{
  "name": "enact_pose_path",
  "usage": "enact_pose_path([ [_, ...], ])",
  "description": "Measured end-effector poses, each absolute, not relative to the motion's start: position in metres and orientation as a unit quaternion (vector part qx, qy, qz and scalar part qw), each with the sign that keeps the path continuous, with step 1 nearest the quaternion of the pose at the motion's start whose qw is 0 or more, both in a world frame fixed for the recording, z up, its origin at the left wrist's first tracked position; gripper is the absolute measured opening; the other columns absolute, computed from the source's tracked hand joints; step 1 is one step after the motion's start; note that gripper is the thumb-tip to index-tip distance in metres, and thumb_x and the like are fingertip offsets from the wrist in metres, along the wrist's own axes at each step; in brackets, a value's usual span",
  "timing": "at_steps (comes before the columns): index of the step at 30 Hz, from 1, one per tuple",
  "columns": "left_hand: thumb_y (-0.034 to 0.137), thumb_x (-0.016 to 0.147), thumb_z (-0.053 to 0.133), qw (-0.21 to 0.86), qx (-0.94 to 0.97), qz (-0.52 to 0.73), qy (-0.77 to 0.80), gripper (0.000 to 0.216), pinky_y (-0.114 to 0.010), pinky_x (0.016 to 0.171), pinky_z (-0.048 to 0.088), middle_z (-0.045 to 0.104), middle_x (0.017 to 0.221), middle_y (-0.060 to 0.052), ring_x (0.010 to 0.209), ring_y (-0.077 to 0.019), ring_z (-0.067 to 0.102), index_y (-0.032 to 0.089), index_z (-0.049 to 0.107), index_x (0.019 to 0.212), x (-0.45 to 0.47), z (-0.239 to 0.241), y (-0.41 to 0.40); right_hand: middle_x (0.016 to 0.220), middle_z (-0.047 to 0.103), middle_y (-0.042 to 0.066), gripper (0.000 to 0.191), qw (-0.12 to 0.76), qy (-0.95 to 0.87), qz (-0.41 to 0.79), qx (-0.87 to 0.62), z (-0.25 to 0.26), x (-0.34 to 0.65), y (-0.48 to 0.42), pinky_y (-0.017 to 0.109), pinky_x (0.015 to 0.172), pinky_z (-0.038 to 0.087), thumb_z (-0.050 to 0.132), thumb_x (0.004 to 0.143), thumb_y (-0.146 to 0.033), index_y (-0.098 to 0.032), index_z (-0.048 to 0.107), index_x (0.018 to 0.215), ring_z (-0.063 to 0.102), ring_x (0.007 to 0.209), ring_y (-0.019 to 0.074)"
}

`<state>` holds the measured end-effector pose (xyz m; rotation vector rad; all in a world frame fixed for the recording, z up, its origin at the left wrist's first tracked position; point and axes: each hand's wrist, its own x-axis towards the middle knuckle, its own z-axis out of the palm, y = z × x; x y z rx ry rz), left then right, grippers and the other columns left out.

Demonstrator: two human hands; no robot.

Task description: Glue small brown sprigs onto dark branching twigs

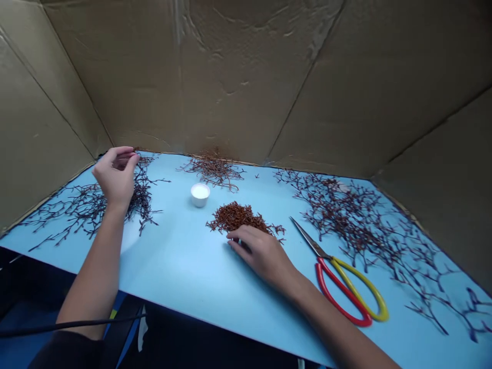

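Closest to me, a black cable (73, 325) crosses my left forearm (94, 271), with a dark sleeve (65, 353) just below it. My right hand (261, 253) lies low at the near edge of a heap of chopped reddish-brown sprigs (236, 218). That grip is loose and open, its fingers lightly curled against the pale blue table (172, 261), right up against the heap, with nothing held. My left hand (115, 174) is raised over a spread of long, dark branching sprigs (90, 210), fingers curled in toward the thumb; I cannot tell whether that grip pinches a twig or closes on nothing.

The heap sits near the middle of the table. Behind it stands a small white cup (200, 195) filled with something white, and beyond that a looser reddish-brown tangle (213, 169) lies at the back edge. To the heap's right, scissors with red and yellow handles (338, 287) lie closed, tips toward it, beside a wide scatter of dark sprigs (357, 225). Cardboard walls (230, 77) rise behind the table.
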<state>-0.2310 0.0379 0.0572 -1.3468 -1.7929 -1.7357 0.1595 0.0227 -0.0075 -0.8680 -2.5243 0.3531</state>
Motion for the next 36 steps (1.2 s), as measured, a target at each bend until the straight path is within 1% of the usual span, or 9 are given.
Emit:
enact_pose_path([
  [2, 0.025, 0.09, 0.075, 0.13, -0.47, -0.625, -0.61, 0.017, -0.032, 0.085, 0.064, 0.079, 0.094, -0.007, 0.089, -0.0206, 0.078, 0.017, 0.075, 0.105, -0.229, 0.057, 0.04, 0.102, 0.079, 0.011, 0.018, 0.173, -0.932, 0.052, -0.314, -0.011, 0.157, 0.021, 0.038, 0.078, 0.061, 0.059, 0.107, -0.023, -0.019, 0.077, 0.107, 0.076, 0.091, 0.0256],
  [5, 0.026, 0.09, 0.074, 0.103, -0.47, -0.621, -0.619, 0.017, -0.031, 0.086, 0.064, 0.079, 0.098, -0.009, 0.09, -0.0209, 0.078, 0.017, 0.074, 0.105, -0.228, 0.058, 0.039, 0.111, 0.078, 0.013, 0.018, 0.175, -0.934, 0.008, -0.31, -0.01, 0.155, 0.019, 0.039, 0.08, 0.063, 0.059, 0.107, -0.024, -0.018, 0.076, 0.11, 0.076, 0.095, 0.0263],
  [9, 0.03, 0.099, 0.062, 0.112, -0.488, -0.482, -0.719, 0.024, -0.034, 0.093, 0.061, 0.081, 0.112, -0.01, 0.099, -0.0223, 0.078, 0.019, 0.072, 0.118, -0.231, 0.061, 0.034, 0.113, 0.078, 0.013, 0.021, 0.226, -0.925, -0.002, -0.305, -0.002, 0.154, 0.018, 0.04, 0.081, 0.064, 0.057, 0.109, -0.027, -0.018, 0.075, 0.115, 0.076, 0.097, 0.0261],
  [12, 0.028, 0.094, 0.068, 0.091, -0.511, -0.385, -0.763, 0.014, -0.039, 0.093, 0.057, 0.083, 0.102, -0.005, 0.093, -0.0265, 0.078, 0.025, 0.077, 0.105, -0.236, 0.062, 0.031, 0.112, 0.08, 0.013, 0.023, 0.236, -0.925, -0.004, -0.297, 0.003, 0.152, 0.018, 0.04, 0.08, 0.065, 0.055, 0.11, -0.029, -0.019, 0.075, 0.116, 0.077, 0.096, 0.0261],
  [14, 0.027, 0.091, 0.071, 0.079, -0.512, -0.353, -0.779, 0.012, -0.041, 0.091, 0.055, 0.084, 0.098, -0.006, 0.094, -0.0308, 0.077, 0.027, 0.079, 0.099, -0.238, 0.062, 0.029, 0.111, 0.08, 0.012, 0.023, 0.241, -0.925, 0.003, -0.294, 0.004, 0.151, 0.017, 0.039, 0.081, 0.065, 0.054, 0.11, -0.028, -0.02, 0.075, 0.116, 0.078, 0.097, 0.0259],
  [20, 0.021, 0.091, 0.067, 0.058, -0.522, -0.305, -0.795, 0.022, -0.045, 0.086, 0.053, 0.084, 0.104, -0.012, 0.1, -0.0376, 0.076, 0.026, 0.08, 0.108, -0.239, 0.058, 0.026, 0.11, 0.08, 0.01, 0.02, 0.257, -0.918, 0.071, -0.295, 0.011, 0.147, 0.016, 0.037, 0.084, 0.065, 0.055, 0.109, -0.026, -0.023, 0.075, 0.112, 0.078, 0.098, 0.0238],
  [26, 0.022, 0.085, 0.073, 0.045, -0.506, -0.344, -0.79, 0.016, -0.044, 0.089, 0.056, 0.084, 0.095, -0.008, 0.096, -0.0339, 0.076, 0.028, 0.081, 0.098, -0.245, 0.055, 0.027, 0.104, 0.081, 0.009, 0.019, 0.279, -0.913, 0.084, -0.285, 0.019, 0.144, 0.015, 0.036, 0.08, 0.064, 0.056, 0.108, -0.024, -0.023, 0.075, 0.105, 0.079, 0.093, 0.0229],
  [31, 0.027, 0.085, 0.073, 0.023, -0.504, -0.437, -0.745, 0.013, -0.036, 0.085, 0.06, 0.084, 0.092, -0.005, 0.088, -0.0254, 0.079, 0.023, 0.079, 0.097, -0.243, 0.061, 0.03, 0.1, 0.081, 0.007, 0.019, 0.295, -0.908, 0.098, -0.281, 0.028, 0.141, 0.013, 0.035, 0.079, 0.062, 0.056, 0.108, -0.024, -0.024, 0.074, 0.104, 0.078, 0.09, 0.0222],
  [36, 0.028, 0.082, 0.074, 0.001, -0.494, -0.486, -0.721, 0.017, -0.038, 0.082, 0.06, 0.083, 0.086, -0.007, 0.085, -0.0276, 0.079, 0.021, 0.079, 0.096, -0.233, 0.065, 0.028, 0.102, 0.082, 0.005, 0.016, 0.262, -0.897, 0.185, -0.302, 0.045, 0.125, 0.021, 0.033, 0.078, 0.059, 0.06, 0.106, -0.028, -0.026, 0.076, 0.103, 0.078, 0.09, 0.0217],
])
